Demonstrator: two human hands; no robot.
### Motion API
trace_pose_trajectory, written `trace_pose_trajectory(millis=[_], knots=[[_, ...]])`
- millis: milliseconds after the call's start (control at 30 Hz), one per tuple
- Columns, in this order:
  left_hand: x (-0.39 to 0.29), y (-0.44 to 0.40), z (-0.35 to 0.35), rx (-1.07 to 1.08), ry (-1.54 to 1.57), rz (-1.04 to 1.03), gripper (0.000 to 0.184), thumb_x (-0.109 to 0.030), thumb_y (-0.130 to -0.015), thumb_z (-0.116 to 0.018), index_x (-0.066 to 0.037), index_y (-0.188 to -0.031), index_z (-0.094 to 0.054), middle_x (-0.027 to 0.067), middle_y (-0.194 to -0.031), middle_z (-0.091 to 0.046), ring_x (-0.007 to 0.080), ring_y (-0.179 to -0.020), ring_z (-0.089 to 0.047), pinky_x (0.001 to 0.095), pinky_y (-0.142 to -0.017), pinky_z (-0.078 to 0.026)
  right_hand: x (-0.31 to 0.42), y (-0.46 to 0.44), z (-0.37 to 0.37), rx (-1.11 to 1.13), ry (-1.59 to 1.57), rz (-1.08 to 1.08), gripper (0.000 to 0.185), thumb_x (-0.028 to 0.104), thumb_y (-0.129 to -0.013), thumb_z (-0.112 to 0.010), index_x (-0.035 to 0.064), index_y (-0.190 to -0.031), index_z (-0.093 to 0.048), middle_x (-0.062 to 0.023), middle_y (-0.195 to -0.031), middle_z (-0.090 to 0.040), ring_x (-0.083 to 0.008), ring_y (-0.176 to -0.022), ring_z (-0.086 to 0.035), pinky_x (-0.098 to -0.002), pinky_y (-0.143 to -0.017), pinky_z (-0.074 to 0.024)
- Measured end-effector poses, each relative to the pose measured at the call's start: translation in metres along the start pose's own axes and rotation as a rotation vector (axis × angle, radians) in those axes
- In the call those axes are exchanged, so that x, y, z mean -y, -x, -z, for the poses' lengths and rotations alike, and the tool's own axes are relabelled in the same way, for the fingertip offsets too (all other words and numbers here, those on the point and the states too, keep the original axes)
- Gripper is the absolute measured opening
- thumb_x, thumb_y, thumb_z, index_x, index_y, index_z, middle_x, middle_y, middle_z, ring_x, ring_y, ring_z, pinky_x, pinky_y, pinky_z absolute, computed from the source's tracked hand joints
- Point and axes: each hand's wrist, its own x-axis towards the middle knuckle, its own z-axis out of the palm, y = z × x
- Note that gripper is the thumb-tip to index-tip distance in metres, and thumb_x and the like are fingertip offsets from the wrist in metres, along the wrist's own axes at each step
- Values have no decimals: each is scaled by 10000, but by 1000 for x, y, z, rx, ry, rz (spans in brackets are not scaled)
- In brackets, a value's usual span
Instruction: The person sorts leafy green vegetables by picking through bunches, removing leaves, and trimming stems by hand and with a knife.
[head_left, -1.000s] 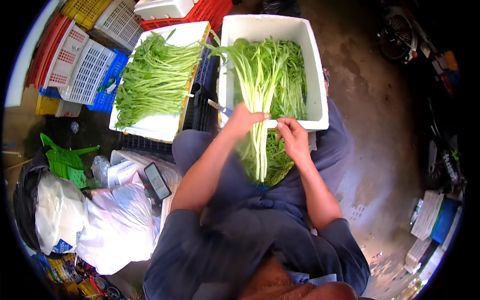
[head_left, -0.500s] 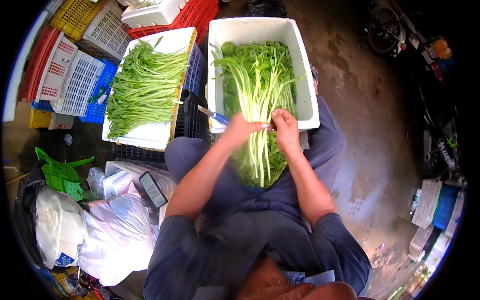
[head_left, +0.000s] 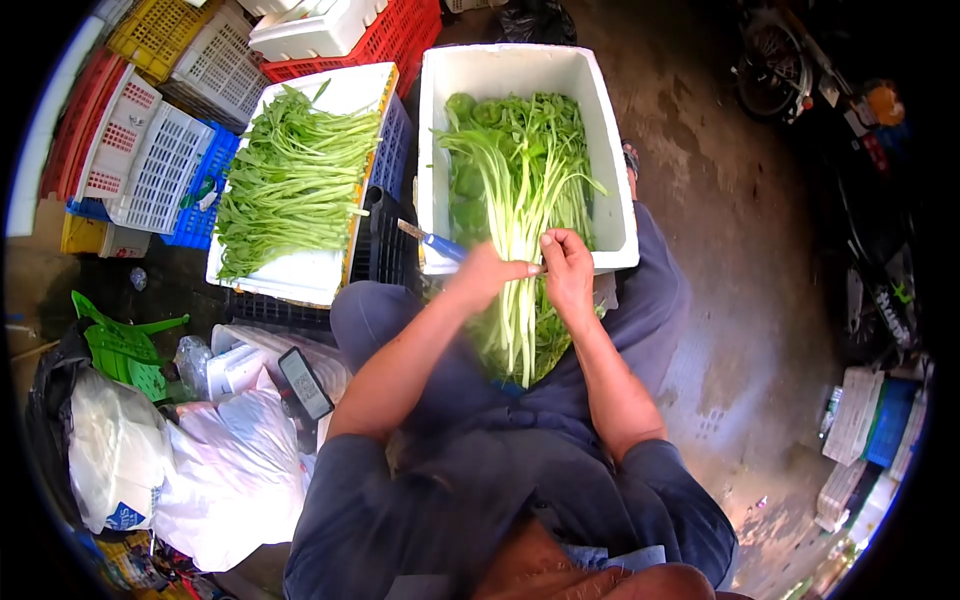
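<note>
far left, a white plastic bag [head_left: 112, 445] flashed a blue patch, its pale letters too small to read; next along, a phone [head_left: 305, 382] lay tilted, screen lit with a square, code-like pattern. above it, greens [head_left: 295, 190] lay flat on a white foam tray [head_left: 308, 278], leaves left, stalks right. then a blue-handled tool [head_left: 441, 246] jutted out by the left hand [head_left: 486, 277], and here was the main action: that hand had its thumb laid across the bunch [head_left: 518, 240], fingers curled behind and mostly hidden. what a bunch! long, pale, glossy stalks, held lengthwise, leafy green tops fanning out over the foam box [head_left: 612, 200], cut ends pointing toward the lap. at its right edge, the right hand [head_left: 570, 282] had thumb and forefinger close together, though whether they pinched a stalk, you couldn't tell. far right, pale lettering on a dark machine [head_left: 888, 305] defied reading.
</note>
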Motion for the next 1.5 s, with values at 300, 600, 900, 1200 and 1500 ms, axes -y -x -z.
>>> trace_pose_trajectory(millis=[300, 600, 900, 1200, 1500], knots=[[-14, 8, -6, 70, -184, 39, 428, -5, -812, -737, 13, -1230, -647, 82, -1040, -696, 162, -853, -675, 306, -739, -565, 4, 11, 39, 126, 199, -36, 202, 185, -934, -732, -3, -981, -674, -29, -827, -637, -113, -711, -575, -288, -629, -479], [-77, 23, -13, 427, -843, 61, 335, -209, -712, -814, 7, -948, -716, 134, -860, -744, 227, -742, -694, 342, -730, -542, 143, 8, 50, 801, 1347, 986, 836, 266, -732, -834, 37, -1449, -470, -186, -1496, -453, -406, -1461, -340, -732, -1153, -229], [-128, 57, -17, 421, -828, 331, 566, -277, -739, -838, 26, -1173, -639, 164, -1124, -687, 203, -1003, -657, 331, -910, -527, 106, 1, 38, 770, 1120, 878, 412, 8, -745, -656, 30, -1153, -599, -163, -952, -654, -357, -847, -658, -467, -788, -530], [-121, 139, -64, 132, -248, -88, 219, -76, -946, -715, 27, -1133, -665, 109, -1026, -740, 168, -922, -711, 309, -848, -572, 89, -20, 68, 227, 1091, 606, 487, -9, -742, -671, 17, -1217, -568, -223, -1031, -670, -434, -922, -665, -497, -804, -541], [-14, 39, -40, -388, 558, -402, 386, -81, -963, -629, 47, -1307, -510, 136, -1043, -651, 214, -976, -652, 354, -830, -558, 30, 67, -5, 304, 974, 371, 727, 93, -779, -747, -12, -1416, -412, -280, -1162, -605, -481, -903, -657, -545, -741, -542]])
